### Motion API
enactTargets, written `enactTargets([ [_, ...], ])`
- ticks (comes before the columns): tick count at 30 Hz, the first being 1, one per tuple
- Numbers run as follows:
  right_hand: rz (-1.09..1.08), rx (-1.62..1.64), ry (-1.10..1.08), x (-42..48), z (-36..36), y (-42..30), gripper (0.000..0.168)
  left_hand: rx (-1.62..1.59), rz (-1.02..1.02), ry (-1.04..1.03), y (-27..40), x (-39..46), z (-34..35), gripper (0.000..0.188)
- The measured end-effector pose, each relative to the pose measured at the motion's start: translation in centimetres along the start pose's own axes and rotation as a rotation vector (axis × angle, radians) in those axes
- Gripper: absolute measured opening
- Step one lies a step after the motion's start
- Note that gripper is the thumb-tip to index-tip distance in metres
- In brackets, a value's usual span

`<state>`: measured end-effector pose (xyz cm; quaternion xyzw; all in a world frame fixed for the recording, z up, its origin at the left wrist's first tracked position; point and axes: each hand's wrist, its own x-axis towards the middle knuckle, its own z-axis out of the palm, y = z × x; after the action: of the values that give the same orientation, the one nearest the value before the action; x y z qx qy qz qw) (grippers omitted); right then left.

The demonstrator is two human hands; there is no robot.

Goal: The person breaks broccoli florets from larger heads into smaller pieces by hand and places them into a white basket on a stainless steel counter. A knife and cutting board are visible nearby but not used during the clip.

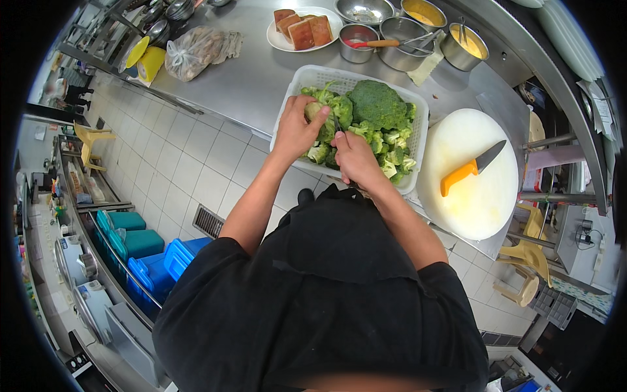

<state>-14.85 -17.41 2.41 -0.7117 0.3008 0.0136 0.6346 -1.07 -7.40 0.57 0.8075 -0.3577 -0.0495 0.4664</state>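
Observation:
A white plastic basket (421, 126) of broccoli pieces stands at the front edge of the steel table, before my body. My left hand (300, 122) grips a broccoli head (341, 109) by its pale stem at the basket's left side. In my right hand (356, 156) is a small knife (336, 122) with a dark blade, its tip against that broccoli; my fingers hide most of the handle. Cut florets (392, 149) fill the front and right of the basket. One large uncut broccoli crown (377, 104) lies on top, right of the blade.
A round white cutting board (465, 215) with an orange-handled knife (460, 177) lies to the right. Behind the basket are a plate of browned meat slabs (303, 32), steel pots (359, 54) with utensils, and a tied plastic bag (188, 54). Blue bins (152, 274) stand at left.

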Motion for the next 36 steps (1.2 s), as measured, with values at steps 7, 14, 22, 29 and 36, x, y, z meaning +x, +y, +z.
enactTargets([
  [7,-0.011,-0.188,-0.031,1.2,0.3,-0.7,0.047,-0.008,0.001,0.006,-0.5,-0.1,0.3,0.042],
  [14,-0.081,-0.191,0.052,0.0,0.1,-0.1,0.045,-0.001,0.033,-0.023,0.4,-0.1,-0.8,0.040],
  [22,-0.238,-0.394,0.193,-0.5,-0.4,-0.1,0.042,0.073,0.171,0.000,1.6,0.0,-1.5,0.040],
  [29,-0.253,-0.492,0.268,-0.1,-0.1,0.9,0.039,0.100,0.140,-0.023,1.1,0.0,-1.1,0.039],
  [36,-0.313,-0.544,0.216,0.2,-1.4,1.0,0.038,0.048,0.241,-0.022,0.0,-0.1,-1.3,0.040],
])
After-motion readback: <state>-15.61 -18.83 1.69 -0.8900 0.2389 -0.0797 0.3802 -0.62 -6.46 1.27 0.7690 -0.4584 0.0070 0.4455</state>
